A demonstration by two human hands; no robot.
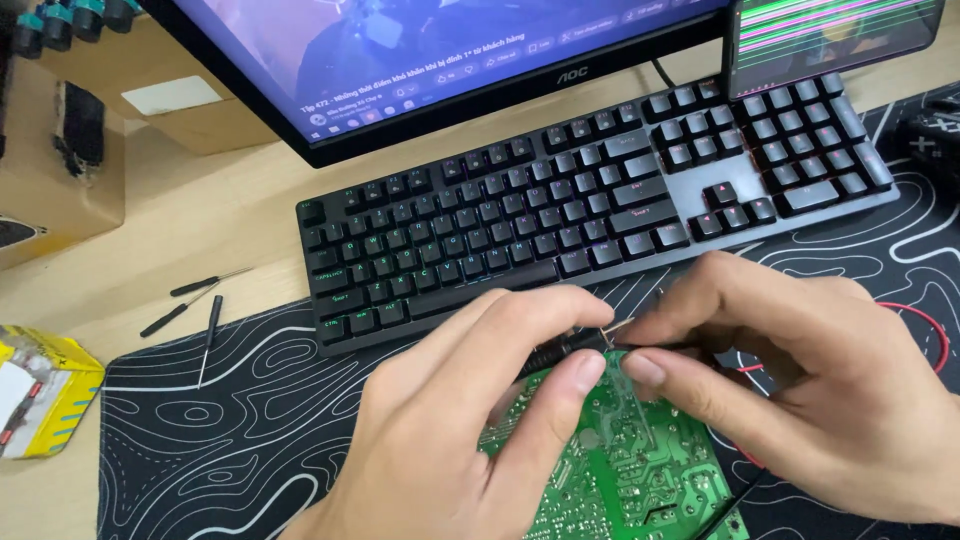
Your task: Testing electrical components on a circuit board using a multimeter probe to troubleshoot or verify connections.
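1. Your desk is pale wood, with a black desk mat printed in white wavy lines spread over its near part.
2. Take the black keyboard as your landmark: it lies slanted across the far edge of the mat, partly under the monitor.
3. The green circuit board lies on the mat just in front of the keyboard's space bar, between your two hands.
4. Your left hand has its fingers together, clamped on a thin black probe that points away from you, over the board's far edge.
5. Your right hand meets it there: thumb and forefinger are pinched together on a fine wire end at the probe's tip, just in front of the keyboard.
6. A red wire loops on the mat behind your right hand, in front of the keyboard's number pad.
7. Three small black screwdrivers lie left of the keyboard, across the mat's edge.
8. A yellow box sits farther left still, at the desk's near corner.
9. A phone with a striped screen stands behind the number pad.
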